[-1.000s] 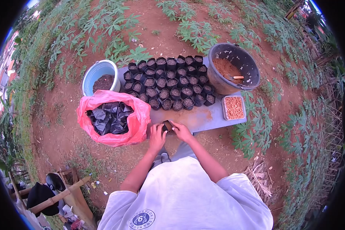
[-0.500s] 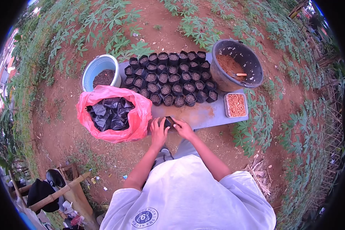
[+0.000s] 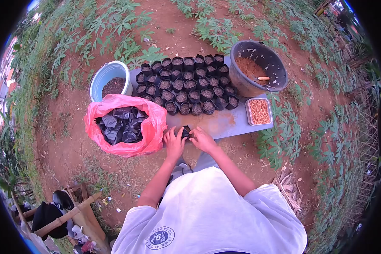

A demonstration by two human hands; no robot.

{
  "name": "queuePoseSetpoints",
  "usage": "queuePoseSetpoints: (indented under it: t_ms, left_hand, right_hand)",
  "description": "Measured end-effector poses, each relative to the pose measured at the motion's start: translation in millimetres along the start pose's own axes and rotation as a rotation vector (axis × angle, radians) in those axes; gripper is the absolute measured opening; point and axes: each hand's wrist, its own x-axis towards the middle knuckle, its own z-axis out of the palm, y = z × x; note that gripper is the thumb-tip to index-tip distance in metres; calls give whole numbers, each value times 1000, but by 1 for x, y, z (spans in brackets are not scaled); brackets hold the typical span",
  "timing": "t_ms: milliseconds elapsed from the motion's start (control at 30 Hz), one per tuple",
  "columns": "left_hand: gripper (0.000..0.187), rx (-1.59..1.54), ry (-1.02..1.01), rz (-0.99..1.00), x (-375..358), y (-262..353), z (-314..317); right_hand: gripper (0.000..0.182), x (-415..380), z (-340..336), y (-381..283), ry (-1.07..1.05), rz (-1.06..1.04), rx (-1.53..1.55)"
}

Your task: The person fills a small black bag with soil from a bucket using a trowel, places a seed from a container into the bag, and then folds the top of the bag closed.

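A small black plastic bag (image 3: 186, 131) is held between both hands at the front edge of the grey table (image 3: 228, 129). My left hand (image 3: 174, 141) has its fingers closed on the bag's left side, and my right hand (image 3: 203, 140) pinches its right side. Beyond them stand several rows of black bags filled with dark soil (image 3: 183, 97). Beside my left hand is a pink plastic bag (image 3: 156, 122) with folded black bags (image 3: 122, 125) inside.
A light blue bucket (image 3: 95, 86) with dark soil stands at the back left. At the right are a large dark bucket (image 3: 245, 86) of reddish soil with an orange-handled tool (image 3: 263, 78), and a clear box of orange-brown seeds (image 3: 259, 111). Leafy plants (image 3: 279, 139) surround the table.
The small black bag stands more upright between my hands, and its opening looks different. My fingers have shifted slightly on it. The whole view has moved a little.
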Motion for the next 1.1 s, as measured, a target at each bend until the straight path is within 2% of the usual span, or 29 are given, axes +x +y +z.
queuePoseSetpoints:
  t_ms: [67,267,600,900,1000,1067,1100]
  left_hand:
    - [45,19,3,20,0,1,-1]
    - [38,41,16,76,-1,2,-4]
    - [40,66,15,55,1,3,-1]
    - [43,88,-33,61,6,3,-3]
    - [43,95,-55,62,9,4,-5]
    - [42,92,-91,53,11,4,-6]
    - [42,95,-90,52,11,5,-6]
  right_hand:
    - [25,-1,5,6,4,-67,-87]
    - [22,5,5,0,-26,-74,-132]
    - [16,6,23,16,43,-113,-214]
    - [15,5,16,11,19,-142,-147]
    - [14,3,12,12,108,-128,-109]
    - [11,4,4,19,138,53,-16]
    - [11,5,5,26,138,50,-14]
